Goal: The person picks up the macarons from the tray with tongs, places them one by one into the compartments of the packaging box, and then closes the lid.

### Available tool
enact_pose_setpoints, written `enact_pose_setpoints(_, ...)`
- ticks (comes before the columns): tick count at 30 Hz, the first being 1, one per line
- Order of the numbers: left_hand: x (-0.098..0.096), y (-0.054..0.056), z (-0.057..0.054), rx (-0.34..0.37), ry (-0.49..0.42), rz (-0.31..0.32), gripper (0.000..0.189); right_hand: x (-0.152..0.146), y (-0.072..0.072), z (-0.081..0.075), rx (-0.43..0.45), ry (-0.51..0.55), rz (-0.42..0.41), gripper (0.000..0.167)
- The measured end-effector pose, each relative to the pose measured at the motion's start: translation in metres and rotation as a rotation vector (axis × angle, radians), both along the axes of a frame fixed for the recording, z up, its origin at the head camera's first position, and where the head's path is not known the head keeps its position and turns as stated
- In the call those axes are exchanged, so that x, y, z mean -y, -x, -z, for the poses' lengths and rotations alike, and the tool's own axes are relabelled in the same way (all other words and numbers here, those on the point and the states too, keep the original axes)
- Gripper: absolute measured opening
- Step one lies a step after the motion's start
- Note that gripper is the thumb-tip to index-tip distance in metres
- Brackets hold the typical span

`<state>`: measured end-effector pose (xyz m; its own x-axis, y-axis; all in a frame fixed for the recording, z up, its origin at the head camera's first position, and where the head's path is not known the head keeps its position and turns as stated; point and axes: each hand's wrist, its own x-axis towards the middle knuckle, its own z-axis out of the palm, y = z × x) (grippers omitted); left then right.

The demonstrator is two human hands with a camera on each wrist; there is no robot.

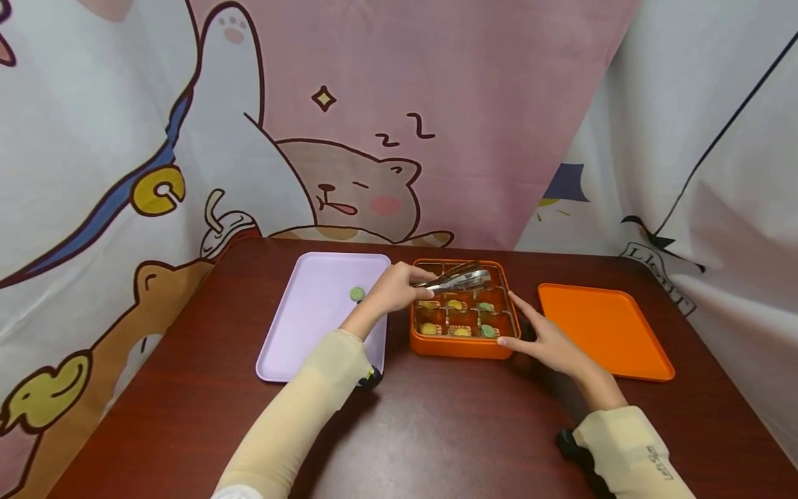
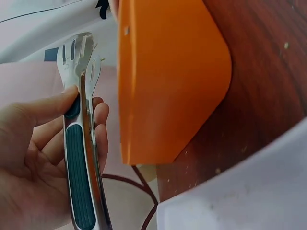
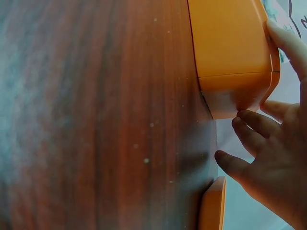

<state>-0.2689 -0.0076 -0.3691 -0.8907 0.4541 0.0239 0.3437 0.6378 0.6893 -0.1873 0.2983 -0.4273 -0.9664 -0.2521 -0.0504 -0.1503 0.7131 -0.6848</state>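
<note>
My left hand (image 1: pixel 391 287) grips a pair of metal tongs (image 2: pixel 79 172) with green ridged handle inserts, thumb on one arm and fingers round the other. In the head view the tongs' slotted tips hang over the back of an orange divided box (image 1: pixel 461 348). Small yellow and green shaped pieces lie in its front compartments, seen through clear dividers; the tongs partly cover the back ones. My right hand (image 1: pixel 551 343) rests on the box's right side, thumb at the front corner of the rim. In the right wrist view its fingers (image 3: pixel 256 123) are spread, some fingertips at the box wall.
Left of the box lies a pale purple tray (image 1: pixel 296 326), with a small round green piece (image 1: pixel 357 294) near its right side, just beyond my left forearm. An orange tray (image 1: pixel 605 333) lies to the right, behind my right hand. A printed curtain (image 1: pixel 486 125) hangs behind the dark table.
</note>
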Motion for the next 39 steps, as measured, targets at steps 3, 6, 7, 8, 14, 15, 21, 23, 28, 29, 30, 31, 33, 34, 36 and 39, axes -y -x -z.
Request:
enact_pose_setpoints(3, 0.011, 0.001, -0.004, -0.009, -0.007, -0.019, 0.035, 0.000, 0.001, 0.000, 0.003, -0.007, 0.001, 0.096)
enact_pose_setpoints(6, 0.027, 0.004, -0.006, -0.019, -0.030, -0.046, 0.036, -0.001, 0.002, 0.003, 0.004, -0.013, 0.004, 0.096)
enact_pose_setpoints(7, 0.033, 0.004, -0.006, -0.019, -0.041, -0.056, 0.036, -0.001, 0.002, 0.003, 0.004, -0.014, 0.003, 0.096)
enact_pose_setpoints(8, 0.040, 0.005, -0.006, -0.019, -0.053, -0.064, 0.037, -0.001, 0.002, 0.003, 0.006, -0.012, 0.004, 0.096)
enact_pose_setpoints(14, 0.085, 0.008, -0.001, 0.005, -0.078, -0.132, 0.039, -0.001, 0.001, 0.002, 0.015, -0.012, 0.000, 0.096)
enact_pose_setpoints(15, 0.093, 0.009, 0.001, 0.003, -0.072, -0.147, 0.039, -0.001, 0.001, 0.002, 0.014, -0.012, 0.000, 0.096)
enact_pose_setpoints(21, 0.132, 0.008, 0.011, -0.006, -0.043, -0.216, 0.038, 0.000, 0.001, 0.001, 0.009, -0.025, 0.003, 0.097)
enact_pose_setpoints(23, 0.142, 0.007, 0.014, 0.004, -0.023, -0.241, 0.038, 0.000, 0.002, 0.001, 0.006, -0.032, 0.000, 0.097)
enact_pose_setpoints(28, 0.161, 0.004, 0.024, 0.037, 0.045, -0.297, 0.041, 0.000, 0.002, 0.001, 0.004, -0.041, -0.001, 0.096)
enact_pose_setpoints(29, 0.164, 0.004, 0.026, 0.045, 0.049, -0.301, 0.041, 0.000, 0.002, 0.001, 0.005, -0.043, -0.001, 0.096)
enact_pose_setpoints(30, 0.167, 0.003, 0.028, 0.050, 0.056, -0.305, 0.041, -0.001, 0.002, 0.001, 0.006, -0.042, 0.001, 0.096)
enact_pose_setpoints(31, 0.169, 0.003, 0.030, 0.052, 0.059, -0.306, 0.041, 0.000, 0.001, 0.000, 0.007, -0.042, 0.000, 0.096)
enact_pose_setpoints(33, 0.173, 0.002, 0.034, 0.055, 0.066, -0.309, 0.041, 0.000, 0.001, 0.000, 0.004, -0.041, -0.003, 0.096)
enact_pose_setpoints(34, 0.174, 0.002, 0.035, 0.052, 0.071, -0.306, 0.041, 0.000, 0.001, 0.000, 0.003, -0.039, -0.004, 0.096)
enact_pose_setpoints(36, 0.177, 0.002, 0.038, 0.049, 0.089, -0.307, 0.041, 0.000, 0.001, -0.001, 0.002, -0.036, -0.007, 0.096)
enact_pose_setpoints(39, 0.180, 0.003, 0.043, 0.051, 0.122, -0.318, 0.041, 0.001, 0.002, -0.001, 0.004, -0.027, -0.005, 0.096)
